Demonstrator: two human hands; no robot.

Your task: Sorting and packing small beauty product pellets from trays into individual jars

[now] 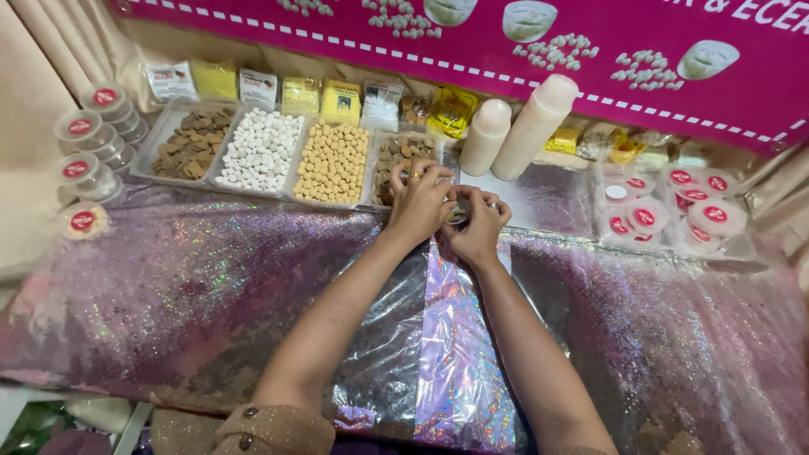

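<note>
Head view, 1 frame.

Item 1: your left hand [421, 202], fingers curled, a ring on one finger. It meets your right hand [480, 226] at the near edge of the trays. Both close together around a small round container [459, 214], mostly hidden between the fingers; you cannot tell its material or whether a lid is on. The container sits directly between the 2 hands, touching both.

Item 2: 4 shallow clear trays in a row just beyond your hands. From the left: brown chunky pieces [192, 141], white round balls [261, 150], tan round balls [334, 162], mixed brown pieces [403, 155]. The last tray lies just behind your left hand.

Item 3: table cover [168, 278], glittery pink-purple, iridescent, wrinkled, with a clear plastic sheet over the middle under your forearms.

Item 4: 2 stacks of cream plastic cups [518, 126], lying tilted, just beyond your right hand.

Item 5: small clear lidded tubs with red round labels, stacked at far left [88, 139] and grouped at right [683, 206].

Item 6: small packets [295, 91], yellow and white, lined behind the trays.

Item 7: magenta banner [590, 76] along the back.
</note>
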